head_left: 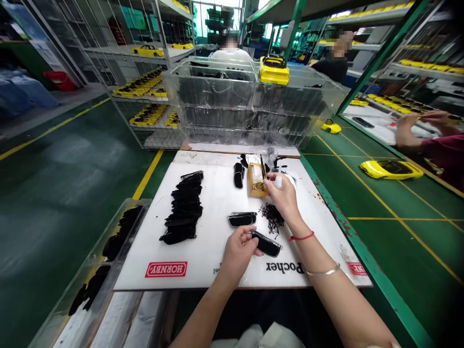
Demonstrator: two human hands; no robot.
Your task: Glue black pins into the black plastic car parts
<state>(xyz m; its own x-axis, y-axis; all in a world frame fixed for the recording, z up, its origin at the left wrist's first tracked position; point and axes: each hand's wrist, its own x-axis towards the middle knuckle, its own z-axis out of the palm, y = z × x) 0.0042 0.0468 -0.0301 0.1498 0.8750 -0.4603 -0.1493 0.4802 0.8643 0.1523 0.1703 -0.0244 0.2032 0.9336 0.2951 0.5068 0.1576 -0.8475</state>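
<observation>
My left hand (241,249) is closed on a glossy black curved part (267,243) with a thin bright rim, held just above the board. My right hand (284,195) grips a thin dark stick-like tool (262,166) at a small wooden box (258,192); the tool's lower end is hidden by the fingers. A whitish translucent piece (278,181) shows beside those fingers. Beyond my left hand lies a similar rimmed part (242,219), and another black part (238,175) rests left of the box. Small black pieces, screw-like in shape, form a pile (272,217) near my right wrist.
A row of black parts (183,205) lines the left of the white board (213,193). Clear plastic bins (217,106) stand behind it, with a yellow model car (274,70) on top. A tray (108,256) sits lower left. Another person's hands (416,128) are at the right.
</observation>
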